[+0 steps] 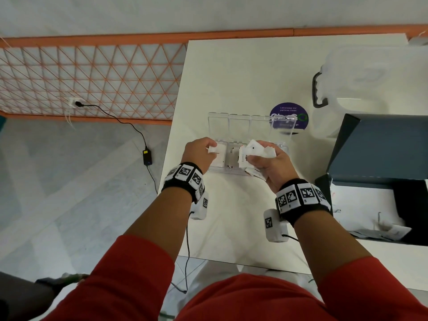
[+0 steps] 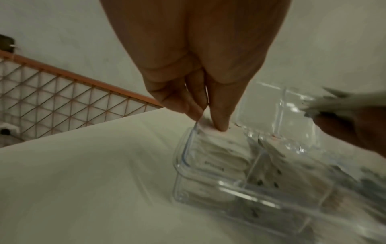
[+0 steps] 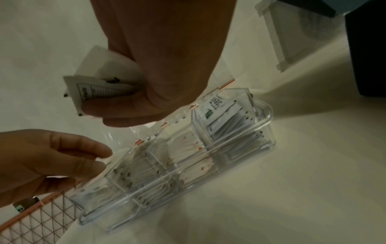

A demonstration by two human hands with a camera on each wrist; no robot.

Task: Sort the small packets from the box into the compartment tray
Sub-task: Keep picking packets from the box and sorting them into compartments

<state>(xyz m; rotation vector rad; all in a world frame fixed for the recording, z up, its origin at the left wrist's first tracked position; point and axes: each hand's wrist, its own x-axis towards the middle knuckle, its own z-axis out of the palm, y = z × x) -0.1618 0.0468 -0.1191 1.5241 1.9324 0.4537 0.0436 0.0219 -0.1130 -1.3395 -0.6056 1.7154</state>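
- The fingers [image 2: 219,122] of the left hand [image 1: 199,154] are seen pinched on a single white packet [image 1: 216,149], held over the leftmost compartment of the clear compartment tray [image 1: 283,128].
- The right hand [image 1: 268,162] is curled round a bundle of packets [image 1: 257,150], several of which stick out past the thumb; it is held above the middle of the tray.
- The tray stands on the white bench [image 1: 231,77] with its lids tipped open at the far side; packets are already stacked on edge in its compartments, as the right wrist view shows.
- The dark box [image 1: 379,147] stands open at the right of the bench, with a few packets left in it.
- The step in hand is judged to be the dropping of one packet into its matching compartment.
- The packet is best turned edge-down and slid in beside those of its own print, not laid flat across the divider.
- The bundle should be kept firmly gripped, so that none slips into a wrong compartment.
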